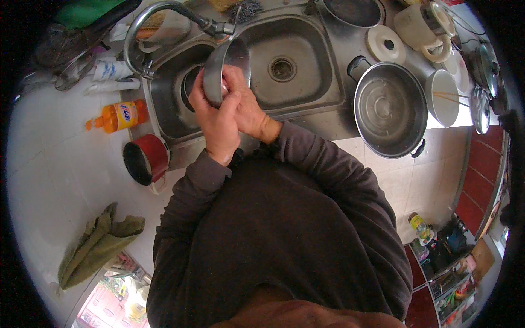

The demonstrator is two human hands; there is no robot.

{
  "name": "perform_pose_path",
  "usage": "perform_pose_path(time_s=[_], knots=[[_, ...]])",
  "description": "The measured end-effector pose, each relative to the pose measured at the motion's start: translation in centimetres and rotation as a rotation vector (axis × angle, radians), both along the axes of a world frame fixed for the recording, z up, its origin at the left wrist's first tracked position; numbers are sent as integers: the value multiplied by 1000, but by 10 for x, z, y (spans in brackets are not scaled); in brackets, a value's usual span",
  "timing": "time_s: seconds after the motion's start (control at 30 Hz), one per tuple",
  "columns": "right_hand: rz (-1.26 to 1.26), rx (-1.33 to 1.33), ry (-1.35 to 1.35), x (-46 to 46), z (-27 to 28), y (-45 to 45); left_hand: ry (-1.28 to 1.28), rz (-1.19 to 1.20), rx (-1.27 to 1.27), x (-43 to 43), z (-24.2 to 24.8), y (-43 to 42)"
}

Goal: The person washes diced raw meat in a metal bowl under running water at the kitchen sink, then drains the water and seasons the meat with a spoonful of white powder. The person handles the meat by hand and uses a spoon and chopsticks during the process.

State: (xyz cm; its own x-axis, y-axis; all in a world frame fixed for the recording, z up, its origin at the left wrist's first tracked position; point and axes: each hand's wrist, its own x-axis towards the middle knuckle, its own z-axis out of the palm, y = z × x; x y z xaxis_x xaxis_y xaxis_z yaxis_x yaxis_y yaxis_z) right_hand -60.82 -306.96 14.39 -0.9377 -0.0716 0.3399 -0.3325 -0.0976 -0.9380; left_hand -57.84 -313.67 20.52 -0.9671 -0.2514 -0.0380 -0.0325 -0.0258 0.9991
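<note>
A metal bowl (pixel 213 78) is tipped on its side over the double sink, its mouth facing right. My left hand (pixel 216 123) grips it from the outer left side, with the thumb across toward my other hand. The fingers of my right hand (pixel 246 102) reach inside the bowl's mouth and are partly hidden. A small pinkish patch shows by those fingers; what it is cannot be told. Beneath the bowl lies the left sink basin (pixel 174 123), holding a dark round thing that is mostly covered. The right basin (pixel 299 45) shows its drain strainer (pixel 282 69).
A curved faucet (pixel 133 37) arches over the left basin. Dish soap (pixel 123 116) and a red pot (pixel 151 158) are at left. A large two-handled pan (pixel 389 108), a bowl with chopsticks (pixel 442 98), a white lid (pixel 385 44) and a pitcher (pixel 418 24) stand right.
</note>
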Motion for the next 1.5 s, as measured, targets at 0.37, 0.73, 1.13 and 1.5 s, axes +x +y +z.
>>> perform_pose_path(time_s=[0.37,0.73,1.13,1.5], knots=[[12,12,58,2,3,1,-52,51,158,2,-1,1],[7,-29,89,-5,-1,3,-19,81,-9,-2,-3,9],[84,4,91,-9,-11,12,-56,74,-127,-7,-9,11],[26,-11,125,-7,-14,35,-85,27,-214,-9,-16,29]])
